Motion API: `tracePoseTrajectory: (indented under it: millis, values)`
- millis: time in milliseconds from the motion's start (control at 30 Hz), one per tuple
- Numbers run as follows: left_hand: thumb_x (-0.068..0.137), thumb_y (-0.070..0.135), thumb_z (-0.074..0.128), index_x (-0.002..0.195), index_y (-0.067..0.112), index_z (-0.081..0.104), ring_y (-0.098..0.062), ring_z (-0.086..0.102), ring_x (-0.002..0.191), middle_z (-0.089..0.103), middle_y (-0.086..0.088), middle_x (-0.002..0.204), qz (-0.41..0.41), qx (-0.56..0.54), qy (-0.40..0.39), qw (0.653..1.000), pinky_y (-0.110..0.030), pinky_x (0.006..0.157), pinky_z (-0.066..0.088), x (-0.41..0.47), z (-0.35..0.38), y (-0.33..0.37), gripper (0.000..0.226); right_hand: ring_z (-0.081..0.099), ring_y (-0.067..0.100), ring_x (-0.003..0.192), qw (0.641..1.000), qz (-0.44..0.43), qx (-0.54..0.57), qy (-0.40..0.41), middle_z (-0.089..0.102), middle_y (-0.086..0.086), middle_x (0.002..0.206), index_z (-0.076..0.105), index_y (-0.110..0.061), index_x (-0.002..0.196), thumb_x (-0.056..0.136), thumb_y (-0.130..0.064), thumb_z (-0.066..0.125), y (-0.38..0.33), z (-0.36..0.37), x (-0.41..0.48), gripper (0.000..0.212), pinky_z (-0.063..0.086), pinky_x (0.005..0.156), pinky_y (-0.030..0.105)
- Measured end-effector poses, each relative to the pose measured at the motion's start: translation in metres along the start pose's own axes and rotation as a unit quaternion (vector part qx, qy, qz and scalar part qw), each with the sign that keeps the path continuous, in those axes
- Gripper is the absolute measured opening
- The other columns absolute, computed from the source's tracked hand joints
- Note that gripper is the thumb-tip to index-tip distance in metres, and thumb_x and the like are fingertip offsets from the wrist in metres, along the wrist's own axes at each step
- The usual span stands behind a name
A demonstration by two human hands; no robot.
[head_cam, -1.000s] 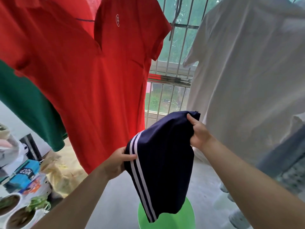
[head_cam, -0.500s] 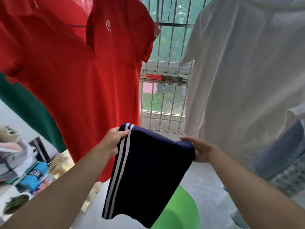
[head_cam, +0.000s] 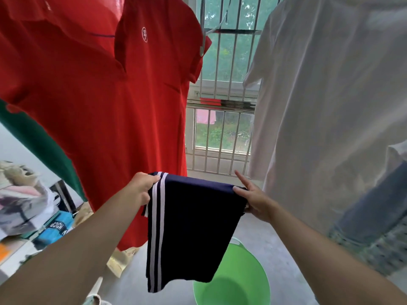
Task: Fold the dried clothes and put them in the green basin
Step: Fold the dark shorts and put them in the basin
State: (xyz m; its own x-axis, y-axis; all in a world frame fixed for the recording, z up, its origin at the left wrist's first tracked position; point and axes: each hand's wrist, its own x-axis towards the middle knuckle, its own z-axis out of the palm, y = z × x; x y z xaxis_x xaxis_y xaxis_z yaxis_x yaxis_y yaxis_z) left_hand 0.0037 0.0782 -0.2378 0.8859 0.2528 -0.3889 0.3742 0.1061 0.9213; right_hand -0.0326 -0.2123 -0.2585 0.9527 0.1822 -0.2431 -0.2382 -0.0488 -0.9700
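A pair of navy shorts (head_cam: 193, 230) with two white side stripes hangs folded between my hands, at chest height. My left hand (head_cam: 141, 190) grips the striped top corner. My right hand (head_cam: 253, 199) pinches the other top corner with its thumb, the forefinger pointing outward. Below the shorts, on the floor, stands the green basin (head_cam: 248, 282); its left part is hidden by the cloth and I see nothing inside the visible part.
A red polo shirt (head_cam: 99, 106) hangs at left, a green garment (head_cam: 37, 146) behind it, a white shirt (head_cam: 330, 106) and jeans (head_cam: 370, 205) at right. A barred window (head_cam: 222, 133) lies ahead. Cluttered boxes and bags (head_cam: 26, 208) crowd the left edge.
The shorts went from bunched and tilted to stretched level between both hands, hanging flat. My right hand dropped lower and my left rose; the view shifted so more of the basin shows.
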Motion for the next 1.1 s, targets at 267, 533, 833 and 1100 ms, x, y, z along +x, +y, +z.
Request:
tracePoseTrajectory:
  millis: [267, 533, 833, 1100]
  values:
    - [0.077, -0.006, 0.070, 0.148, 0.004, 0.023, -0.031, 0.059, 0.113, 0.046, -0.025, 0.136, -0.005, -0.062, -0.130, 0.989, -0.045, 0.094, 0.050, -0.006, -0.001, 0.017, 0.085, 0.045, 0.024, 0.128, 0.992, -0.002, -0.065, -0.105, 0.020, 0.002, 0.152, 0.007, -0.038, 0.151, 0.078, 0.006, 0.071, -0.013, -0.012, 0.004, 0.106, 0.049, 0.093, 0.028]
    - [0.085, -0.008, 0.059, 0.104, 0.016, 0.065, -0.021, 0.062, 0.078, 0.058, -0.010, 0.102, 0.068, 0.384, -0.188, 0.901, -0.032, 0.066, 0.054, -0.027, 0.014, 0.003, 0.031, 0.042, 0.020, 0.129, 0.936, 0.003, -0.352, 0.011, 0.036, 0.003, 0.149, 0.024, -0.025, 0.151, 0.073, -0.005, 0.077, -0.013, -0.020, 0.011, 0.097, 0.032, 0.107, 0.022]
    - [0.079, 0.011, 0.070, 0.112, 0.021, 0.060, -0.023, 0.061, 0.088, 0.061, -0.005, 0.103, 0.007, -0.035, -0.204, 0.978, -0.039, 0.074, 0.051, -0.006, 0.021, -0.005, 0.036, 0.063, 0.029, 0.100, 0.996, 0.090, 0.003, 0.013, 0.053, 0.012, 0.131, 0.042, -0.024, 0.142, 0.085, 0.005, 0.063, -0.018, -0.035, 0.009, 0.067, 0.059, 0.075, 0.032]
    - [0.063, -0.021, 0.068, 0.133, 0.024, 0.051, -0.030, 0.054, 0.114, 0.049, -0.007, 0.129, 0.094, 0.359, -0.261, 0.891, -0.031, 0.076, 0.053, -0.013, 0.036, -0.005, 0.084, 0.070, 0.023, 0.083, 0.995, 0.062, 0.074, 0.040, 0.066, 0.012, 0.112, 0.056, -0.021, 0.130, 0.091, 0.001, 0.056, -0.019, -0.037, 0.014, 0.045, 0.060, 0.073, 0.032]
